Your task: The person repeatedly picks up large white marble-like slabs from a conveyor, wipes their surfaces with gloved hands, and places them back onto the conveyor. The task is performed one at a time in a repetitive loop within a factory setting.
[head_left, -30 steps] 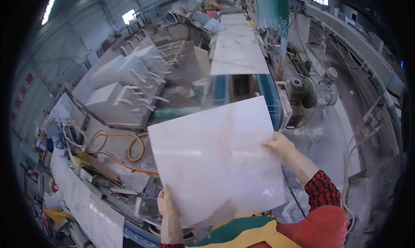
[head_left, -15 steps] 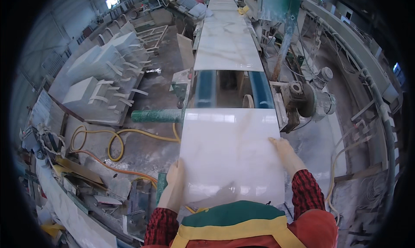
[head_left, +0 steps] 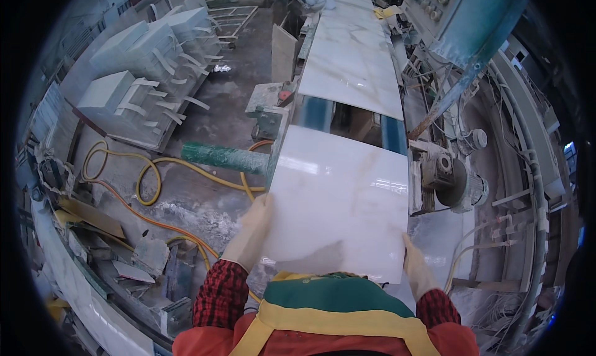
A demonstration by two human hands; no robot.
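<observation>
A polished white stone slab [head_left: 347, 197] with faint beige veining lies in front of me at the near end of the conveyor line. My left hand [head_left: 253, 228] is closed round its left edge, the fingers partly hidden. On the opposite side, my right hand [head_left: 419, 266] grips the right edge near the close corner; its fingers are mostly out of sight. Beyond a short gap showing blue belts [head_left: 316, 114], a second veined slab [head_left: 354, 51] lies on the line. My green and yellow apron [head_left: 338, 297] touches or overlaps the slab's near edge in view.
Strapped stacks of white slabs [head_left: 108, 95] stand at far left. A green roller [head_left: 223, 157] juts from the line's left side, above a yellow hose [head_left: 167, 160] on the floor. Stone offcuts [head_left: 152, 253] lie at lower left. A motor [head_left: 459, 182] sits on the right side.
The view has turned, so the line slants. The gap between the near slab and the far one has narrowed. My right hand has slid back along its edge; the left still grips.
</observation>
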